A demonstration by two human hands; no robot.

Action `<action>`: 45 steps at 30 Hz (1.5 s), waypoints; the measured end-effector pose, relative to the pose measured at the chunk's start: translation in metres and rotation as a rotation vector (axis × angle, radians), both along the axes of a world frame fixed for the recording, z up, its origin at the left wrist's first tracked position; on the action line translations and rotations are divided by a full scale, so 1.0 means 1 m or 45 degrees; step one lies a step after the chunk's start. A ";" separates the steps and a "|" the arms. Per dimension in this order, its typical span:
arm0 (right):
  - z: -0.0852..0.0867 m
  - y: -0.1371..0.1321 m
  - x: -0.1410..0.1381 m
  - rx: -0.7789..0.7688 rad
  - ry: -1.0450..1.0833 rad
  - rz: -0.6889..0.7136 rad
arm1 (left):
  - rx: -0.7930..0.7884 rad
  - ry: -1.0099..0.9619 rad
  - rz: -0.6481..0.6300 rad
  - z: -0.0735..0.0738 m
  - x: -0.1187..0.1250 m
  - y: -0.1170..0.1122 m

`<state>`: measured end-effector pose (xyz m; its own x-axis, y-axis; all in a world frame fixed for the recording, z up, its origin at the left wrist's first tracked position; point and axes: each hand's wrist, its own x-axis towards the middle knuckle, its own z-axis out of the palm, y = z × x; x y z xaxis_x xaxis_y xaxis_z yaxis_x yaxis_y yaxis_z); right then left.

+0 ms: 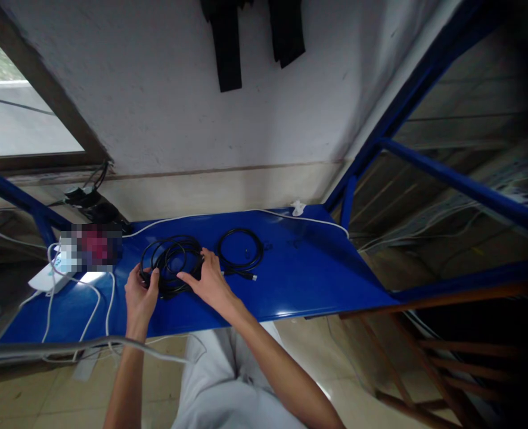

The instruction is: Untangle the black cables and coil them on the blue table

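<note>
Both forearms come up from 6 o'clock, bare, over pale trousers. The left hand (pixel 141 293) stands nearly upright at the wrist, its thumb and fingers curled in on the loops at the 8 o'clock edge of the loose black cable coil (pixel 170 262), so it holds the coil there. The right hand (pixel 209 280) slants in from 5 o'clock and lies palm down on the coil's 3 o'clock side, fingers spread and fairly flat, the forefinger stretched toward 9 o'clock across the lower loops. It rests on the strands without closing round them.

The coil lies on the blue shelf (pixel 308 268), a little left of its middle and near the front edge. It is several thin, round loops of matte black cord, overlapping unevenly. Just beside it at 3 o'clock lies a second black cable ring (pixel 240 250), wound more neatly into one circle, with a small light-tipped plug (pixel 251 276) poking out at its 5 o'clock. Whether the two bundles touch is hidden by the right hand.

The shelf is smooth, glossy painted metal with bright reflections, set in a blue tube frame (pixel 452 176). A thin white cord (pixel 228 213) runs along its back edge to a small white plug (pixel 298 207) at 1 o'clock. At 9 o'clock sits a white power strip (pixel 49 277) with white leads (pixel 95 304) looping off the front. Behind is a rough whitewashed wall (pixel 165 101).
</note>
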<state>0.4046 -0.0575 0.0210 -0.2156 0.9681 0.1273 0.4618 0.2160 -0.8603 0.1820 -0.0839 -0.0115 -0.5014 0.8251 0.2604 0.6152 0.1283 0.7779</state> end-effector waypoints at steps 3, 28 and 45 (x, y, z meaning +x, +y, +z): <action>0.000 -0.009 0.025 0.080 0.063 -0.046 | 0.021 0.303 0.069 0.010 -0.005 0.000; -0.052 -0.053 0.253 0.497 -0.376 -0.483 | -0.112 0.961 0.023 0.037 -0.101 0.029; -0.048 -0.054 0.252 0.501 -0.346 -0.481 | -0.041 0.987 0.058 0.037 -0.087 0.019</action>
<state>0.6570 -0.1115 -0.0269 0.0586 0.8756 0.4795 0.7604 0.2721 -0.5898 0.0946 -0.0646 0.0254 -0.2195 0.8210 0.5271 0.9756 0.1820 0.1229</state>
